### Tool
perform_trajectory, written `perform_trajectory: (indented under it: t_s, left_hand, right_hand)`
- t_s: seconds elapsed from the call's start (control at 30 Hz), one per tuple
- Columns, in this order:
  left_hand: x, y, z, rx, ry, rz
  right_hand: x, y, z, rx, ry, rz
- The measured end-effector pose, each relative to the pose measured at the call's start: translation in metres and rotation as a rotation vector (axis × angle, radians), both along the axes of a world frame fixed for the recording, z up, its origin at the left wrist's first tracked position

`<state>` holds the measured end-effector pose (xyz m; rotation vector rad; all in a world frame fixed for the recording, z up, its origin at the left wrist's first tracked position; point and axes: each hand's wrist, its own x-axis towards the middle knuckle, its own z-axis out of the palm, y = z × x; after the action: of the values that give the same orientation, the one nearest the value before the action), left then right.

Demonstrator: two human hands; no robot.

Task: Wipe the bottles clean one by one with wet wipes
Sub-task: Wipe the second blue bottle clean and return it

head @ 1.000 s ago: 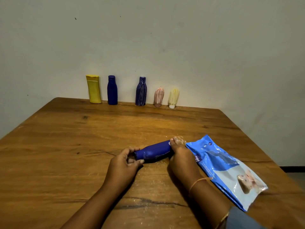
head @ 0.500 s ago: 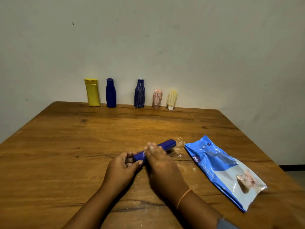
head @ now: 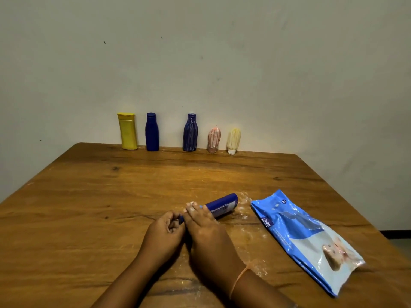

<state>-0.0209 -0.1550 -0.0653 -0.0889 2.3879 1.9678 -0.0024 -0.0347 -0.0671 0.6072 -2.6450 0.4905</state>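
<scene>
Head view: the table (head: 89,196) held a wipes pack (head: 300,236) just right of the grip. The blue bottle (head: 222,204) lay under both hands, cap end hidden. The left hand (head: 163,234) pinched it; the right hand (head: 206,232) covered it, hold unclear, wipe (head: 190,203) barely showing.

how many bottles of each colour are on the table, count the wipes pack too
yellow bottle: 1
blue: 3, plain blue bottle, streaked blue bottle, lying blue bottle
pink bottle: 1
cream bottle: 1
wipes pack: 1
total: 7 things, 6 of them bottles
</scene>
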Motion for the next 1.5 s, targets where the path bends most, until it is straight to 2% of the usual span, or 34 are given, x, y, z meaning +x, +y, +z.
perform_trajectory:
  t_s: [0.1, 0.27, 0.4, 0.47, 0.63, 0.7, 0.77, 0.83, 1.0, 1.07, 1.17, 1.3, 1.37, 1.5]
  left_hand:
    - [0.0, 0.001, 0.001, 0.07, -0.042, -0.024]
    - [-0.001, 0.0, 0.005, 0.226, -0.097, -0.003]
    - [-0.003, 0.0, 0.004, 0.208, -0.075, 0.012]
    - [-0.004, 0.002, 0.004, 0.244, -0.087, 0.022]
    - [-0.005, -0.002, 0.005, 0.327, -0.109, 0.001]
    - [-0.002, -0.005, 0.006, 0.292, -0.121, -0.055]
    - [0.0, -0.005, 0.008, 0.157, -0.106, -0.08]
    - [0.001, -0.004, 0.009, 0.087, -0.083, -0.062]
    - [0.001, -0.002, 0.005, 0.057, -0.033, -0.038]
    - [0.002, 0.0, 0.005, 0.037, -0.038, -0.032]
    - [0.005, 0.001, 0.007, 0.014, -0.032, -0.034]
    - [0.004, -0.002, 0.005, -0.061, 0.078, -0.026]
    - [0.003, -0.001, 0.004, -0.029, 0.051, -0.025]
    - [0.004, 0.004, 0.004, 0.072, -0.029, -0.032]
  right_hand:
    - [-0.005, 0.015, 0.005, 0.042, 0.012, -0.023]
    - [-0.028, 0.053, 0.018, -0.143, -0.057, -0.222]
    - [-0.035, 0.055, 0.016, -0.156, -0.079, -0.283]
    - [-0.031, 0.043, 0.014, -0.163, -0.087, -0.258]
    - [-0.011, -0.001, 0.007, -0.174, -0.11, -0.042]
    - [-0.01, 0.002, 0.008, -0.158, -0.092, -0.02]
    - [-0.015, 0.014, 0.01, -0.164, -0.095, -0.031]
    - [-0.023, 0.031, 0.013, -0.181, -0.135, -0.106]
    - [-0.042, 0.061, 0.019, -0.194, -0.144, -0.332]
    - [-0.037, 0.051, 0.02, -0.185, -0.125, -0.313]
    - [-0.016, 0.013, 0.013, -0.181, -0.129, -0.137]
    - [-0.002, -0.01, 0.0, -0.034, -0.104, 0.04]
    - [-0.004, 0.0, 0.0, 0.016, -0.065, 0.028]
    - [-0.013, 0.029, 0.013, -0.064, -0.083, -0.064]
